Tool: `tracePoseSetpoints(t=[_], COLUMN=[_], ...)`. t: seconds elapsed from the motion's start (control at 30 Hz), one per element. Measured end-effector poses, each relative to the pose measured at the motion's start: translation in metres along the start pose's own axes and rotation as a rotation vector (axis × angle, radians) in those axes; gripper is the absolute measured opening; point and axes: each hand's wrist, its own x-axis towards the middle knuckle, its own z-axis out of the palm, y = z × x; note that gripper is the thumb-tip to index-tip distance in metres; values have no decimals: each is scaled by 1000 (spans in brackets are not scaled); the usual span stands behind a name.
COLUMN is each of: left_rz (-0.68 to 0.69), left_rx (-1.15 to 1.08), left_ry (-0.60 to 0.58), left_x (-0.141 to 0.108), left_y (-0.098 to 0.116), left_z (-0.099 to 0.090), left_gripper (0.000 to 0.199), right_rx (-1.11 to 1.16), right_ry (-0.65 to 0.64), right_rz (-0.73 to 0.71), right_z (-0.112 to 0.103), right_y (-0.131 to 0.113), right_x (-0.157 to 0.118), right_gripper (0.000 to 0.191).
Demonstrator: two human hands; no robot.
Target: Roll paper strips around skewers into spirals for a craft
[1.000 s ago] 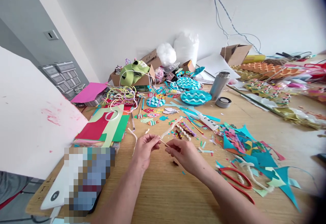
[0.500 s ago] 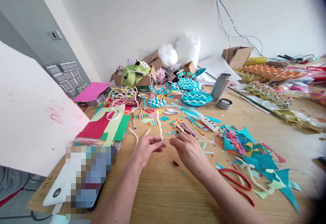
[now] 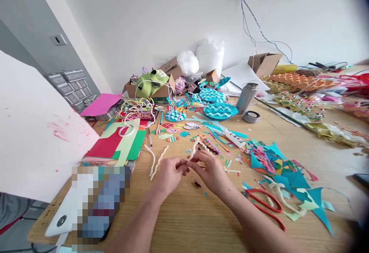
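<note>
Red-handled scissors lie near right on the surface. The left hand and right hand, fingertips close together, pinch a white fuzzy strip; its long axis slants upward, far and slightly right. The right fingers partly obscure it. Left: two white strips. Farther: paper fish.

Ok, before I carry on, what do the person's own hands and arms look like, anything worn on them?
The left hand and right hand are both bare, with no gloves. No sleeve, watch or bracelet shows on the left forearm or right forearm. I can't make out any rings, though some fingers are partly hidden.
</note>
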Motion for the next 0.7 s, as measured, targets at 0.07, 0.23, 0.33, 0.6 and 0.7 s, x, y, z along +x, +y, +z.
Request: tracePoseSetpoints(t=[0.07,0.23,0.33,0.6,0.7], left_rz=[20,12,-24,-94,-163], left_rx=[14,0,-12,-188,-485], left_ry=[-12,-5,32,162,128], left_x=[-2,-4,-3,-3,-2], left_y=[2,8,9,10,11], left_z=[1,1,2,6,7], left_gripper=[21,23,22,21,22], right_rx=[53,64,-15,-171,-157], right_ry=[-1,34,86,119,98], right_rz=[35,83,15,-199,-269], right_z=[0,0,1,1,-1], right_y=[-1,-3,-6,-13,-14], right_x=[0,0,-2,-9,-10], right_gripper=[18,22,20,17,18])
